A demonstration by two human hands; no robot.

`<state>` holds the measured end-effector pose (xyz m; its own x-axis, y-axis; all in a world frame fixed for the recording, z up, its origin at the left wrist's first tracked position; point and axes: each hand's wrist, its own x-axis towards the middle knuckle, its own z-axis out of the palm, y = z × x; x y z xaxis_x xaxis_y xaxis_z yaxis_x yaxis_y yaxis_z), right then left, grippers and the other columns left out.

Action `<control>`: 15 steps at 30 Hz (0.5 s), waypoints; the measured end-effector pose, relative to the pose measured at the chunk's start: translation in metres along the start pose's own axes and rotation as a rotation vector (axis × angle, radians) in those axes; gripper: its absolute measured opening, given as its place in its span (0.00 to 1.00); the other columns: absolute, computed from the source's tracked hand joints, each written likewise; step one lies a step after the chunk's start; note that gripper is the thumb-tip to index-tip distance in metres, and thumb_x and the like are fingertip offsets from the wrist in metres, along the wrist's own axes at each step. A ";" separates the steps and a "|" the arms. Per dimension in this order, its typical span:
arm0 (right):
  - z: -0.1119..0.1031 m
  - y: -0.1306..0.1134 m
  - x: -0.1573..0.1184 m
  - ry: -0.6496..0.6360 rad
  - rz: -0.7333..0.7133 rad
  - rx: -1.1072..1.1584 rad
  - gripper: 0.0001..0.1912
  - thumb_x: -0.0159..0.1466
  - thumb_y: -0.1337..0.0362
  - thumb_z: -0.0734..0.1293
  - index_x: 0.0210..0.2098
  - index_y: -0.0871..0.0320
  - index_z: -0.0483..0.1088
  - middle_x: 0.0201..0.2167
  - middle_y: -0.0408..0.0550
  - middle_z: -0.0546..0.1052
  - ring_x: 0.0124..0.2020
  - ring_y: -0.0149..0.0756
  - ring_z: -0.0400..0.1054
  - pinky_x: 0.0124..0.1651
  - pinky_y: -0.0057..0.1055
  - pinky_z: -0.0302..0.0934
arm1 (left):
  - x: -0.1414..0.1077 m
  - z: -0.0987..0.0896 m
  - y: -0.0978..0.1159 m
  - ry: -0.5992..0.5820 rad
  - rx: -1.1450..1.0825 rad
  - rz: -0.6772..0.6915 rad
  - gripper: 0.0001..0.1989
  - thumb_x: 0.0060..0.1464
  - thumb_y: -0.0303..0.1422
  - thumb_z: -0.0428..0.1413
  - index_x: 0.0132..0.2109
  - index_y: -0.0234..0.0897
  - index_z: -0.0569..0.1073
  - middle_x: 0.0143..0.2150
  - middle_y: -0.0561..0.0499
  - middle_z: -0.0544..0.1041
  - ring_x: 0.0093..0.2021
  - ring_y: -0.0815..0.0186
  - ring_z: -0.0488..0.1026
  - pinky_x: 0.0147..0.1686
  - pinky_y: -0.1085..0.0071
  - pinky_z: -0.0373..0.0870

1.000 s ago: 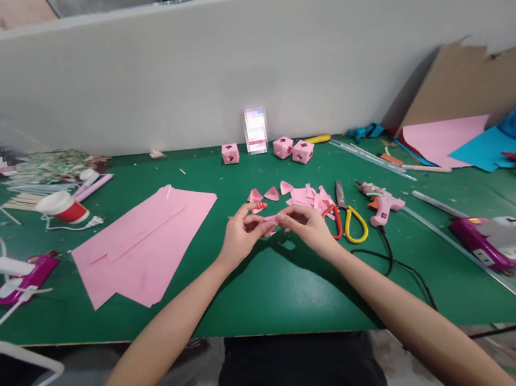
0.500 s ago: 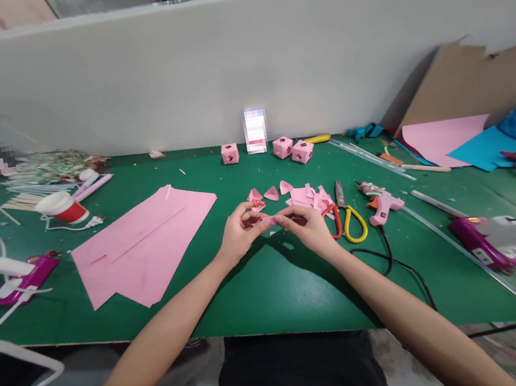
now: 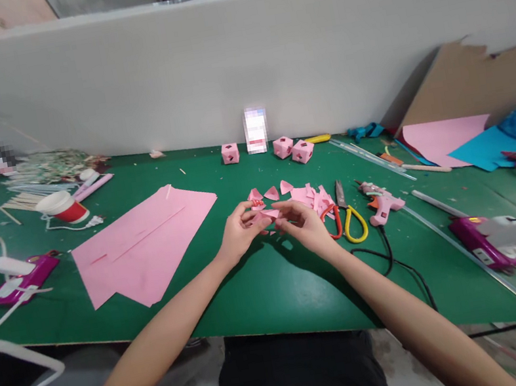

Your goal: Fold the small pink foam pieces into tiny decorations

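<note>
Between my hands is a small folded pink paper piece point(image 3: 272, 214). My left hand point(image 3: 241, 232) pinches its left side, and my right hand point(image 3: 302, 222) has its fingers closed at its right side. Just beyond them on the green table lie several small folded pink pieces point(image 3: 271, 194). A pile of pink paper scraps point(image 3: 311, 197) sits to the right of these, beside scissors point(image 3: 354, 224) with a red and a yellow handle. Farther back, pink paper cubes point(image 3: 230, 153) stand near a propped phone point(image 3: 255, 130).
Large pink sheets point(image 3: 143, 250) lie left of my hands. On the right are a pink glue gun point(image 3: 382, 203) with a black cord and a purple power strip point(image 3: 487, 246). A red and white cup point(image 3: 65, 207) leans at the left. The grey partition point(image 3: 167, 76) bounds the table's back.
The pink piece now shows more of its surface between my fingertips, tilted up. The fingers of my right hand have shifted slightly around it.
</note>
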<state>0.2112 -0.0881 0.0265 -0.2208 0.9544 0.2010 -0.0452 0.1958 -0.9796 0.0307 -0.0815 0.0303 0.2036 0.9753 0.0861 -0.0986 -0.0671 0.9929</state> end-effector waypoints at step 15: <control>0.002 0.003 0.001 0.069 0.303 0.243 0.17 0.51 0.54 0.76 0.31 0.56 0.69 0.30 0.44 0.76 0.33 0.34 0.74 0.37 0.30 0.71 | -0.010 0.004 0.000 -0.063 0.475 0.329 0.22 0.56 0.36 0.60 0.57 0.41 0.68 0.58 0.44 0.74 0.57 0.58 0.74 0.52 0.63 0.72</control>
<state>0.2088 -0.0873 0.0235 -0.1937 0.9753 -0.1064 -0.2192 -0.1487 -0.9643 0.0327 -0.0924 0.0293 0.2949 0.8737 0.3869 0.2784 -0.4659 0.8399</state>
